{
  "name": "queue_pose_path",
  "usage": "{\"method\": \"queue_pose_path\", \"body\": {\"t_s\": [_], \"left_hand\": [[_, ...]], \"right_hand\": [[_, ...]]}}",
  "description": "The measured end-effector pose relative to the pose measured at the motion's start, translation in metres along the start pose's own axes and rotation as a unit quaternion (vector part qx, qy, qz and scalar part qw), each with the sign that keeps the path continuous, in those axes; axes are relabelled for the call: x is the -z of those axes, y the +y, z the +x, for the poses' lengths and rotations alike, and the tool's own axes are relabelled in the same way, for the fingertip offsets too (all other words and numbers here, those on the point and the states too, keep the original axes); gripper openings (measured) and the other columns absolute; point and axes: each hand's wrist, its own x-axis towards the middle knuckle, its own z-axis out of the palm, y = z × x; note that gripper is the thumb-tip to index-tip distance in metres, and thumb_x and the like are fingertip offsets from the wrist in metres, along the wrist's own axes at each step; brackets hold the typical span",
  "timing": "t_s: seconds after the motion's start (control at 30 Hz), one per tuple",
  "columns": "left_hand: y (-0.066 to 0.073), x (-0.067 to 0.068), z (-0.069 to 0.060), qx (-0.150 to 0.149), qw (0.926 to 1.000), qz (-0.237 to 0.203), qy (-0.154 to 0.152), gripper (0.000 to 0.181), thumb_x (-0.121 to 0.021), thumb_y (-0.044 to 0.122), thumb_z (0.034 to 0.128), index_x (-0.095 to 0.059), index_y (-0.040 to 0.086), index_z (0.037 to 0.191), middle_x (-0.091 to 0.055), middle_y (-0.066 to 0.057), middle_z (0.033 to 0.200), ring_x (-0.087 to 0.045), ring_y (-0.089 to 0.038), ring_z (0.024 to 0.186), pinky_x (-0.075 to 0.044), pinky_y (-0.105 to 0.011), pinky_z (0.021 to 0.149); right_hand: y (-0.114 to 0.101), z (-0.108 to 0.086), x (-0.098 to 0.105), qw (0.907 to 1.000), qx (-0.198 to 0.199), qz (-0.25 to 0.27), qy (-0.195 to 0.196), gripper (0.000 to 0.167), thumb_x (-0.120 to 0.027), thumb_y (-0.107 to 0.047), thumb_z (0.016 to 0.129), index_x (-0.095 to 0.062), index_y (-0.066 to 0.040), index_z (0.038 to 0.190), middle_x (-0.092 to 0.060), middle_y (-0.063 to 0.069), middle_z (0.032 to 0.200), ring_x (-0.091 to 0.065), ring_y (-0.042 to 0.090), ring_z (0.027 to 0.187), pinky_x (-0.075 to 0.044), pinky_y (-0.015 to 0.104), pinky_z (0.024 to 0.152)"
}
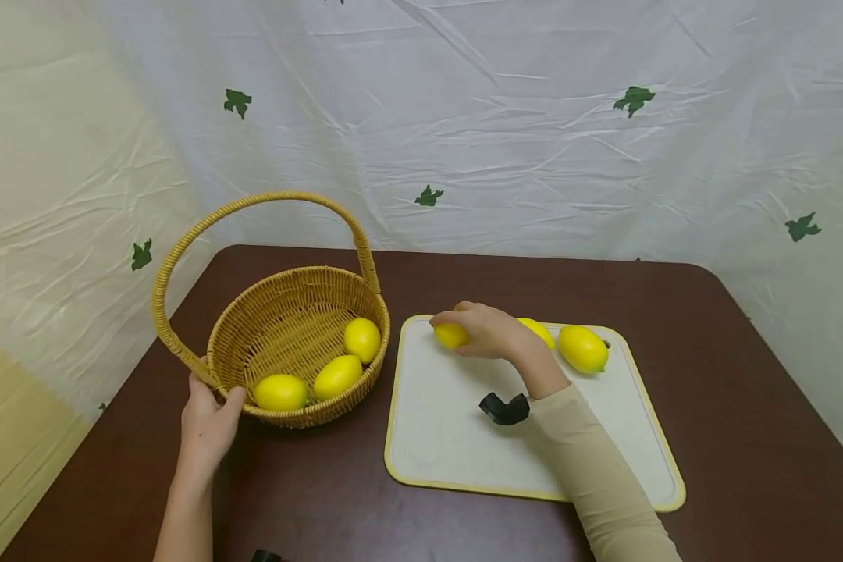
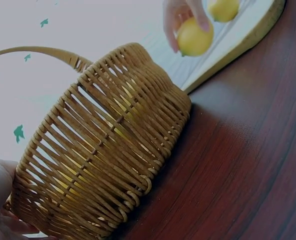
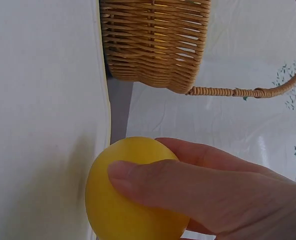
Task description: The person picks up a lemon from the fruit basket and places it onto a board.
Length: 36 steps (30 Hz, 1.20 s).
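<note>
My left hand (image 1: 209, 421) grips the rim of a round wicker basket (image 1: 281, 324) at the foot of its tall arched handle, with the thumb over the edge. Inside, three yellow lemons lie along the near and right side, one of them a lemon (image 1: 339, 377) in the middle. Over the far left part of a white cutting board (image 1: 449, 429), my right hand (image 1: 492, 332) holds a lemon (image 3: 133, 215) between thumb and fingers. The right wrist view shows this lemon close up, the thumb pressed on its side.
Two more lemons are at the board's far right: one lemon (image 1: 583, 349) in plain sight, the other lemon (image 1: 538, 331) partly behind my right wrist. The yellow-edged board lies right of the basket on a dark brown table (image 1: 344, 499). A pale curtain (image 1: 520, 156) hangs behind.
</note>
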Motion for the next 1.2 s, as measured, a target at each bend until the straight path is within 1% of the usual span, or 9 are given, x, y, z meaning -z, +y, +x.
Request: {"method": "queue_pose_path", "body": {"t_s": [0.2, 0.4, 0.53, 0.73, 1.03, 1.2], "left_hand": [[-0.0010, 0.0004, -0.0006, 0.005, 1.0000, 0.001, -0.004, 0.072, -0.041, 0.021, 0.0926, 0.006, 0.010, 0.147, -0.026, -0.028, 0.141, -0.033, -0.033, 0.107, -0.029, -0.046, 0.084], [-0.0008, 0.0009, -0.0014, 0.003, 1.0000, 0.001, 0.004, 0.072, -0.041, 0.020, 0.0924, 0.004, 0.010, 0.147, -0.029, -0.029, 0.139, -0.035, -0.033, 0.107, -0.030, -0.046, 0.084], [-0.0013, 0.0016, -0.0011, 0.002, 0.9999, 0.000, 0.010, 0.072, -0.042, 0.020, 0.0922, 0.003, 0.011, 0.148, -0.029, -0.028, 0.140, -0.034, -0.033, 0.111, -0.029, -0.048, 0.088], [-0.0016, 0.0015, -0.0003, 0.004, 0.9999, 0.001, 0.014, 0.072, -0.042, 0.019, 0.0914, 0.002, 0.012, 0.148, -0.028, -0.027, 0.141, -0.033, -0.033, 0.116, -0.027, -0.049, 0.092], [-0.0018, 0.0002, 0.0005, 0.004, 0.9999, 0.006, 0.011, 0.072, -0.042, 0.020, 0.0916, 0.003, 0.012, 0.148, -0.030, -0.028, 0.139, -0.035, -0.032, 0.107, -0.029, -0.047, 0.086], [-0.0017, -0.0009, 0.0004, 0.003, 0.9999, 0.004, 0.011, 0.071, -0.042, 0.020, 0.0915, 0.001, 0.011, 0.148, -0.031, -0.028, 0.138, -0.035, -0.033, 0.107, -0.028, -0.048, 0.087]], "right_hand": [[0.0004, 0.0001, -0.0028, 0.9999, -0.010, -0.011, -0.006, 0.048, -0.068, -0.011, 0.080, -0.056, -0.021, 0.126, -0.055, 0.009, 0.111, -0.050, 0.026, 0.096, -0.042, 0.041, 0.082], [-0.0003, 0.0025, -0.0035, 0.9997, -0.016, -0.014, -0.010, 0.049, -0.067, -0.013, 0.081, -0.054, -0.021, 0.128, -0.053, 0.008, 0.114, -0.050, 0.025, 0.096, -0.042, 0.041, 0.083], [-0.0012, 0.0039, -0.0035, 0.9998, -0.014, -0.010, -0.007, 0.050, -0.067, -0.011, 0.081, -0.054, -0.020, 0.129, -0.052, 0.010, 0.116, -0.049, 0.026, 0.097, -0.042, 0.041, 0.084], [-0.0029, 0.0059, -0.0034, 0.9998, -0.001, -0.017, 0.009, 0.043, -0.065, -0.010, 0.081, -0.058, -0.015, 0.124, -0.053, 0.011, 0.114, -0.048, 0.028, 0.098, -0.041, 0.041, 0.084], [-0.0015, 0.0046, -0.0054, 0.9997, 0.004, -0.019, 0.013, 0.037, -0.066, -0.011, 0.082, -0.061, -0.013, 0.119, -0.055, 0.010, 0.113, -0.048, 0.027, 0.099, -0.040, 0.041, 0.085], [-0.0010, 0.0037, -0.0061, 0.9991, 0.020, -0.025, 0.028, 0.035, -0.066, -0.010, 0.081, -0.063, -0.011, 0.116, -0.056, 0.010, 0.111, -0.047, 0.027, 0.099, -0.039, 0.040, 0.085]]}}
